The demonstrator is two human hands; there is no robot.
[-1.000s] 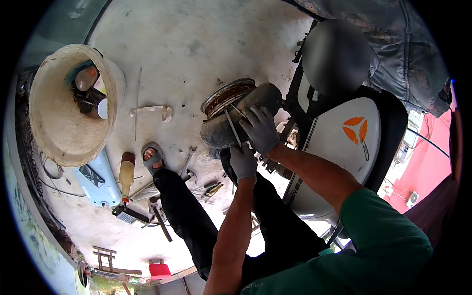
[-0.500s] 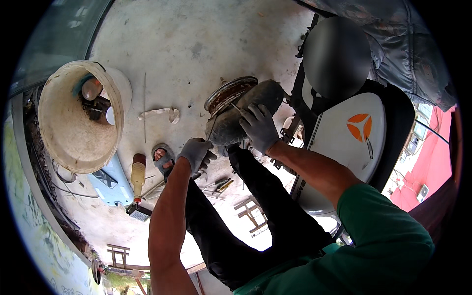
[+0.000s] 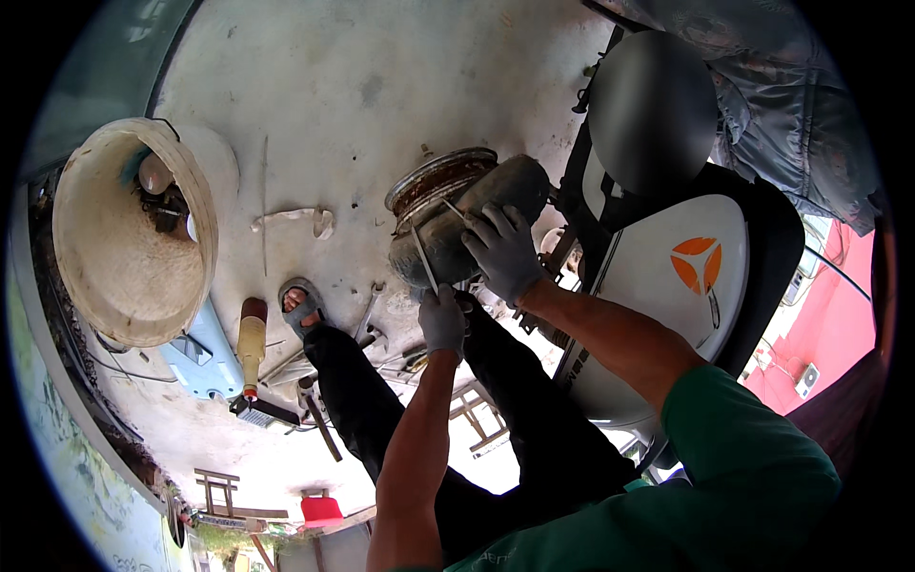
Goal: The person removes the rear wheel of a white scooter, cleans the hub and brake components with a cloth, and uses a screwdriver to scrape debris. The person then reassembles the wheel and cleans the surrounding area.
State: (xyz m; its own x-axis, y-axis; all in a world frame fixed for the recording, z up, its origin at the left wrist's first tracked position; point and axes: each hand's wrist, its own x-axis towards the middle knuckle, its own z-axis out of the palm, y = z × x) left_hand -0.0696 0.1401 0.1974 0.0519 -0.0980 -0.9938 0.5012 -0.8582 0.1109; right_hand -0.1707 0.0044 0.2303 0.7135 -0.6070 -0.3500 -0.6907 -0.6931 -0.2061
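A worn black tyre (image 3: pixel 515 191) sits half off a rusty wheel rim (image 3: pixel 434 179) in front of me. My left hand (image 3: pixel 442 320), in a grey glove, is closed around the lower end of a thin metal tyre lever (image 3: pixel 424 259), whose far end reaches the tyre's edge beside the rim. My right hand (image 3: pixel 505 253), gloved too, rests on the tyre with its fingers bent around the near end of a second metal lever (image 3: pixel 452 206). That lever's tip also goes in between tyre and rim. The fingers partly hide both levers' near ends.
A large dirty white bucket (image 3: pixel 133 238) with items inside lies at left, near a light-blue panel (image 3: pixel 205 353) and a yellowish bottle (image 3: pixel 252 348). A scooter with a white body panel (image 3: pixel 677 276) stands close on my right. Hand tools (image 3: pixel 372 310) lie near my feet.
My left hand has moved right and its lever now stands steeper against the tyre. My right hand stays nearly in place. My left leg has shifted, uncovering tools on the floor.
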